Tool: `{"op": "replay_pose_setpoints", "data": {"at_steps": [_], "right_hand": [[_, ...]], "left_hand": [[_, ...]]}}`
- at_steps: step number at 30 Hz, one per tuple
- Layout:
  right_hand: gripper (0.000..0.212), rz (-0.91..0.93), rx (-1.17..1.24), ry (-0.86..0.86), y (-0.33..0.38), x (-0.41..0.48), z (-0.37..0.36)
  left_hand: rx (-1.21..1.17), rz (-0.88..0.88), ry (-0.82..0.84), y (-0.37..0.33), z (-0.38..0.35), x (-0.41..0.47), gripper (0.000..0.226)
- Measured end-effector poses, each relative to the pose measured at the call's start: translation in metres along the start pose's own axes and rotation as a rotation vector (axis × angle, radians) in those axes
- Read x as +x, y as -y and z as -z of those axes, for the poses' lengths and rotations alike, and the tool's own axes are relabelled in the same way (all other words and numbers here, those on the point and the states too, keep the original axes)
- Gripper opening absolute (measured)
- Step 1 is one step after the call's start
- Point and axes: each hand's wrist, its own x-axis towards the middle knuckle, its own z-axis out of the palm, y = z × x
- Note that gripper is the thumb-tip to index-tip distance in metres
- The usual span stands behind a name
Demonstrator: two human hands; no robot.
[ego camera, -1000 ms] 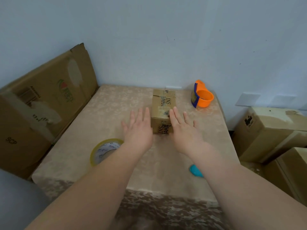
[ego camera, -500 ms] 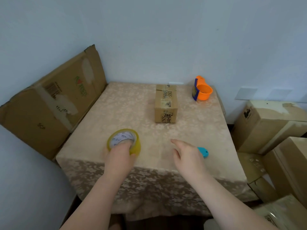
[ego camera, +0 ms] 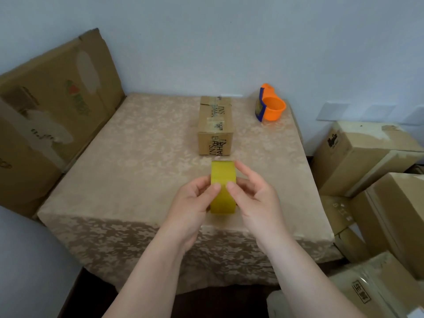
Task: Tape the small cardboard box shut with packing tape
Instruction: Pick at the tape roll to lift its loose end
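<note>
A small cardboard box (ego camera: 215,125) with old tape strips and black lettering lies closed on the table (ego camera: 142,157), towards the back. Nearer me, a yellow roll of packing tape (ego camera: 223,177) is held upright above the table, its edge facing me. My left hand (ego camera: 195,200) grips the roll from the left, thumb on its outer face. From the right, my right hand (ego camera: 252,196) holds it too, with thumb and fingertips pressed on the tape surface. The roll is apart from the box, just in front of it.
An orange and blue tape dispenser (ego camera: 270,105) stands at the table's back right. A large flattened carton (ego camera: 50,115) leans against the wall on the left. Several cardboard boxes (ego camera: 371,161) are stacked on the floor to the right.
My left hand lifted the tape roll off the table's left front and brought it to the middle. My right hand came in and took hold of it. The blue object is now hidden.
</note>
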Motion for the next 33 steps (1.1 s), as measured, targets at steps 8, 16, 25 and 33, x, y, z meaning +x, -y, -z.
{"op": "replay_pose_setpoints", "data": {"at_steps": [8,16,25,33], "right_hand": [[0.033,-0.253,0.213,-0.117,0.005,0.017,0.001],[0.038,-0.307,0.309,-0.039,0.010,0.004,0.005],[0.032,-0.339,0.382,-0.038,0.019,-0.001,0.011],[0.019,-0.213,0.377,0.071,0.015,-0.004,0.016]], "left_hand": [[0.231,-0.151,0.044,-0.007,0.001,0.003,0.027],[0.428,-0.174,0.033,-0.007,0.004,-0.010,0.025],[0.747,-0.387,0.041,-0.006,0.007,-0.013,0.019],[0.521,-0.279,-0.008,-0.009,0.002,-0.013,0.036]]}}
